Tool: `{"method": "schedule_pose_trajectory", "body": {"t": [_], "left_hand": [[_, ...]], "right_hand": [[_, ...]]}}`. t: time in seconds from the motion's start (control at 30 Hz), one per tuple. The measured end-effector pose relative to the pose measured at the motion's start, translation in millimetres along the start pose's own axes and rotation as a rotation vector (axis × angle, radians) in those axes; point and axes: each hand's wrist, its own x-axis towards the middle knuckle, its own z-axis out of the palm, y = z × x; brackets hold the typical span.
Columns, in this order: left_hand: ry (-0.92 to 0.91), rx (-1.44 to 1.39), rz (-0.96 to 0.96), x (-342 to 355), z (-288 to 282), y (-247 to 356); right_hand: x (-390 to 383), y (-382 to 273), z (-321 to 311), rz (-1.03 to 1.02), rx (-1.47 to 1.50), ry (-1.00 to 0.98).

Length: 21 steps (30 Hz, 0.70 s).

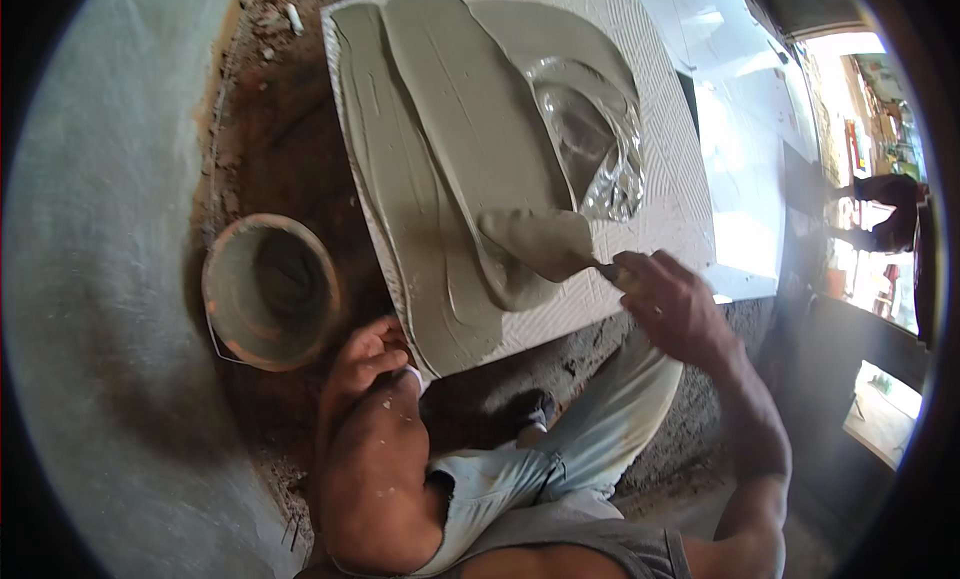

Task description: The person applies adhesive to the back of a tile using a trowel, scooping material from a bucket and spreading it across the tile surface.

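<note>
A large white tile (672, 129) with a ridged surface lies in front of me, and wet grey mortar (470, 99) covers most of it. My right hand (672, 307) grips a trowel (540, 241) by its handle. Its mortar-coated blade rests on the grey layer near the tile's near side. Thick folds of mortar run lengthwise, and a wetter, shiny patch (600, 139) sits at the right. My left hand (372, 357) is at the tile's near left corner, fingers curled against the edge; the fingertips are partly hidden.
A round bucket (270, 291) with mortar residue and a wire handle stands left of the tile. Beyond it is a grey plastered surface (110, 249). Glossy white tiles (745, 169) lie at the right. My bent knee (385, 489) is close to the near left corner.
</note>
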Motion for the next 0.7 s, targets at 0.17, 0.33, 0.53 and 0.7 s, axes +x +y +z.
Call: {"method": "schedule_pose_trajectory", "body": {"t": [0.17,0.33,0.53,0.7], "left_hand": [[-0.019,0.070,-0.041,3.5,-11.5,-0.9],[0.021,0.213,0.014,5.3,-4.8,7.6],[0.038,0.268,0.001,8.5,-11.5,-0.3],[0.004,0.199,0.029,10.3,-2.2,1.4]], "right_hand": [[81.0,-60.0,45.1,-0.047,0.034,0.133],[196.4,-101.2,74.1,0.012,-0.022,0.181],[291.2,-117.7,80.1,0.036,-0.042,0.187],[294.8,-77.9,56.1,0.083,-0.187,0.168]]}}
